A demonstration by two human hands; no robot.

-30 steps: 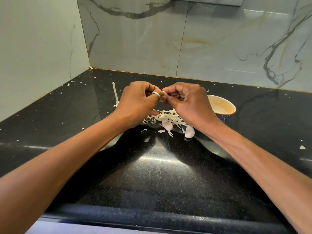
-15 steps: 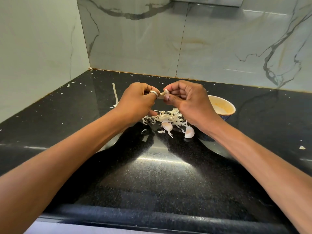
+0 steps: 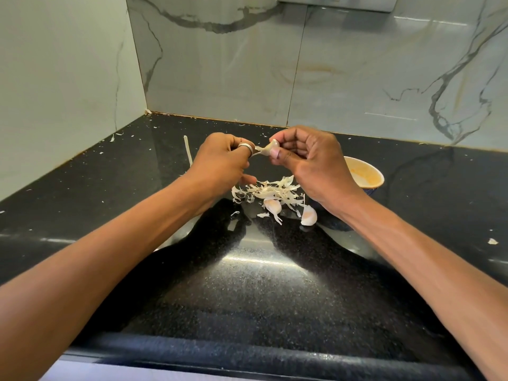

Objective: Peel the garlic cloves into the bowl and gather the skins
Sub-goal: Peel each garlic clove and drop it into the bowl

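Note:
My right hand (image 3: 310,163) pinches a pale garlic cloves piece (image 3: 270,148) between thumb and fingers, raised above the black counter. My left hand (image 3: 220,163), a ring on one finger, pinches a strip of skin (image 3: 257,152) still joined to that clove. Below the hands lies a pile of white skins (image 3: 268,189). Two unpeeled cloves rest at its near edge, one at the left (image 3: 272,206) and one at the right (image 3: 308,215). A cream bowl (image 3: 369,174) with a blue outside stands to the right, partly hidden by my right wrist.
The black speckled counter (image 3: 247,284) runs to marble walls at the left and back. A long pale stalk (image 3: 188,151) lies behind my left hand. Small skin flakes are scattered at the left and a chip (image 3: 492,241) at the far right. The counter's front edge is close.
Both hands have risen slightly and drawn apart. The clove now shows between them, with a strip of skin stretched from it toward my left hand.

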